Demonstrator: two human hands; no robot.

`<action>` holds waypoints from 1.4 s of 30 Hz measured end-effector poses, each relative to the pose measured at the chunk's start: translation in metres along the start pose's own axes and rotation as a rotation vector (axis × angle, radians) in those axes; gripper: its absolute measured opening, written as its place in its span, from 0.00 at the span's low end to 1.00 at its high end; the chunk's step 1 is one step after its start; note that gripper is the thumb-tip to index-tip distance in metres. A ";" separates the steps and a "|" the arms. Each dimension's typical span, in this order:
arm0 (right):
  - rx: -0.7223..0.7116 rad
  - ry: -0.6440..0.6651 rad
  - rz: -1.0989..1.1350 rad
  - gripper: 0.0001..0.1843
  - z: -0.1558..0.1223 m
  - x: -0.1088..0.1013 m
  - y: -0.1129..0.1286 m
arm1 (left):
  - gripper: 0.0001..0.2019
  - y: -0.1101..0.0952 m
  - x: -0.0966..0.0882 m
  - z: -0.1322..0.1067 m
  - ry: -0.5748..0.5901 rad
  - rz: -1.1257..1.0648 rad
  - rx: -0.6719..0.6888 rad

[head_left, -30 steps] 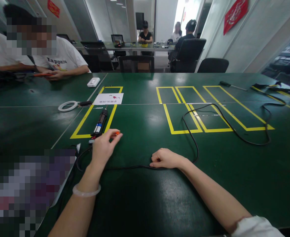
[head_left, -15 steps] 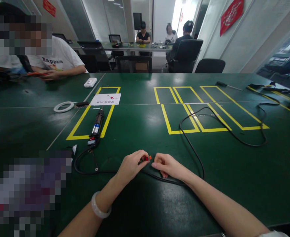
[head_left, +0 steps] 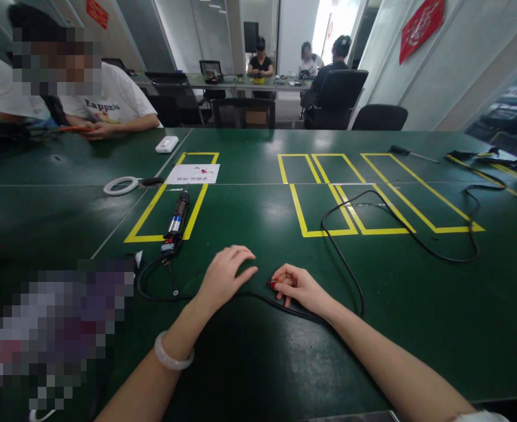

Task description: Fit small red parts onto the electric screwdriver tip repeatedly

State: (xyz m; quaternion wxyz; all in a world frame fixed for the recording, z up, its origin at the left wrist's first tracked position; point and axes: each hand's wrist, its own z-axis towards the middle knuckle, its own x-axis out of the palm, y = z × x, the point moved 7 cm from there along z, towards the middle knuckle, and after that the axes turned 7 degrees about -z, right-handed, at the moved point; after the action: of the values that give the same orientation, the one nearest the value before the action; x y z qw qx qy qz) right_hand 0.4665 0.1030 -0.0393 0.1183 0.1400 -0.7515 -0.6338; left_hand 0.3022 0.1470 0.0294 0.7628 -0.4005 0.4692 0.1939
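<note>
My right hand (head_left: 300, 286) rests on the green table (head_left: 258, 351), its fingers pinched on a small red part (head_left: 271, 284) next to the black cable (head_left: 346, 266). My left hand (head_left: 225, 275) hovers just left of it with fingers loosely spread and nothing in them; a pale bangle is on that wrist. The cable runs under both hands, loops left to a black and silver cylindrical tool (head_left: 177, 221) lying in a yellow taped box, and curls away to the right.
A white ring (head_left: 120, 186), a white paper label (head_left: 193, 173) and a white device (head_left: 166, 144) lie at the left back. A screwdriver (head_left: 410, 153) and more cables sit far right. A person in a white shirt (head_left: 109, 105) sits at left; others sit beyond.
My left hand brought the small red part from beside the tool to my right hand, then let go and opened. My right hand now holds it.
</note>
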 end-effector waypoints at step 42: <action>-0.126 -0.060 -0.315 0.12 -0.018 -0.021 0.034 | 0.33 -0.020 0.030 -0.024 0.097 -0.155 -0.286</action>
State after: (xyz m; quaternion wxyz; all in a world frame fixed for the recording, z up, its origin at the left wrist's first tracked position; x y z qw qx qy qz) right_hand 0.4906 0.0993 -0.0029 0.0038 0.2292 -0.6822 -0.6943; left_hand 0.3168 0.1132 0.0060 0.6871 -0.5489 0.4407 0.1797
